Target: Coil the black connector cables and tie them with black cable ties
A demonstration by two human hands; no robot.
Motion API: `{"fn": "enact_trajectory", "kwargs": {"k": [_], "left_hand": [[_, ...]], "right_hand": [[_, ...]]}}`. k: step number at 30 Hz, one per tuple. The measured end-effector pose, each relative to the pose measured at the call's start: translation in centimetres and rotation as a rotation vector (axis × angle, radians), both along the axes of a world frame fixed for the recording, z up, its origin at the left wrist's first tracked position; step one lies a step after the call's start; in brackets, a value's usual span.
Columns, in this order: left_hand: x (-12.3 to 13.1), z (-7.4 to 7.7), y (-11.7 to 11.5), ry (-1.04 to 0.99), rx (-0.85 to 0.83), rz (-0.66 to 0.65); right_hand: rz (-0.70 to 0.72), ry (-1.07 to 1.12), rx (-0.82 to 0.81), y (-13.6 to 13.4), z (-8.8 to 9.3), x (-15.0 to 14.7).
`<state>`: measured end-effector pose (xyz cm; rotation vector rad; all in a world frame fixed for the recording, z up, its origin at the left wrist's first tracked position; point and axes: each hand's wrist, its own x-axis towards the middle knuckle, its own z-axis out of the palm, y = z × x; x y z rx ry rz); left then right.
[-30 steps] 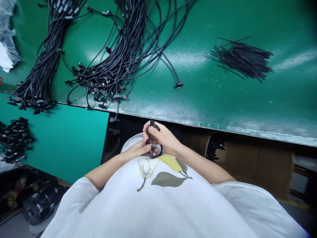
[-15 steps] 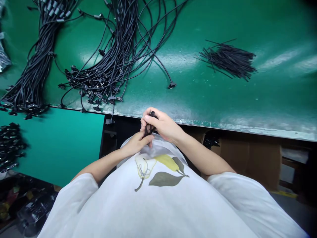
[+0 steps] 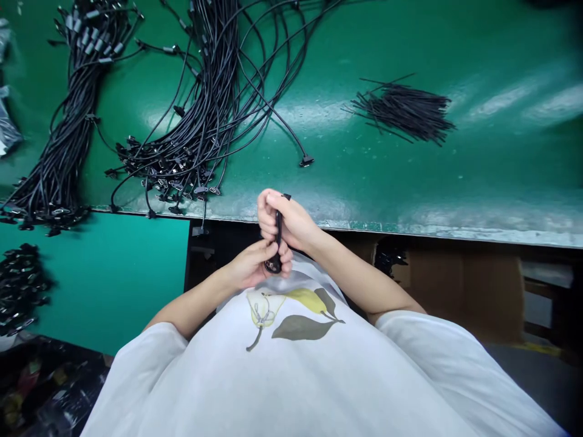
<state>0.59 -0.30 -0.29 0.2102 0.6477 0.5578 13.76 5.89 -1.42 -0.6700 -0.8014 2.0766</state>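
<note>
The worker's left hand (image 3: 250, 265) and right hand (image 3: 291, 221) both grip a looped black cable (image 3: 274, 265). Beyond, a cable bundle (image 3: 221, 73) lies on the green bench (image 3: 373, 182)

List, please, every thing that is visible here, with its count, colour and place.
Tabletop: one, green, across the top
Held cable: one, black, centre
Left cable bundle: one, black and grey, tabletop's left
Middle cable bundle: one, black, tabletop's upper centre-left
Thin strips: many, black, tabletop's right
Lower board: one, green, left
Connector pile: one, black, left edge
Plastic: count unclear, greyish, upper-left edge
Cardboard box: one, brown, under tabletop, right
Dark parts: count unclear, black, box's left side
Clutter: uncountable, dark, lower left
Shirt: one, white, printed, bottom centre
Left hand: one, lower on cable
Right hand: one, higher on cable
</note>
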Motion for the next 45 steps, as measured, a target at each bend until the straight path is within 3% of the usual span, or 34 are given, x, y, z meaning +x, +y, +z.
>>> {"fn": "enact_trajectory", "kwargs": {"k": [2, 4, 8, 11, 16, 21, 25, 28, 30, 33, 39, 45], "left_hand": [[0.1, -0.5, 0.7, 0.124, 0.030, 0.224], [-0.2, -1.0, 1.8, 0.227, 0.047, 0.407], [-0.8, -1.4, 3.5, 0.414, -0.016, 0.627], [-0.6, -1.1, 3.6, 0.469, -0.035, 0.656], [-0.1, -0.6, 2.9, 0.487, 0.133, 0.594], [-0.4, -1.1, 2.6, 0.677, 0.278, 0.459], [-1.4, -0.9, 2.3, 0.838, 0.628, 0.152], [-2.4, 0.2, 1.8, 0.865, 0.799, -0.152], [-3.0, 1.1, 1.4, 0.803, 0.807, -0.316], [-3.3, 1.9, 0.9, 0.599, 0.698, -0.463], [-2.5, 1.4, 1.3, 0.425, 0.356, -0.352], [-2.1, 1.4, 1.9, 0.483, 0.494, -0.527]], "right_hand": [[-0.255, -0.342, 0.215, 0.2, -1.4, 0.5], [-0.392, -0.694, 0.532, -0.3, -2.4, 0.9], [-0.207, -1.027, 1.197, -2.2, -3.2, 0.6], [-0.219, -1.108, 1.419, -2.8, -3.0, -0.2], [-0.303, -1.091, 1.455, -2.5, -2.6, -0.5], [-0.125, -0.974, 1.591, -2.1, -1.9, 1.0], [-0.096, -1.035, 1.658, 0.0, 0.3, 2.6], [0.088, -1.107, 1.798, 1.4, 1.1, 3.6], [0.241, -1.098, 1.870, 1.5, 1.1, 4.2], [0.329, -1.076, 1.973, 0.4, 0.8, 5.1], [0.309, -1.168, 2.044, -1.5, 1.4, 6.1], [0.318, -1.178, 2.012, -1.8, 1.2, 6.5]]}}
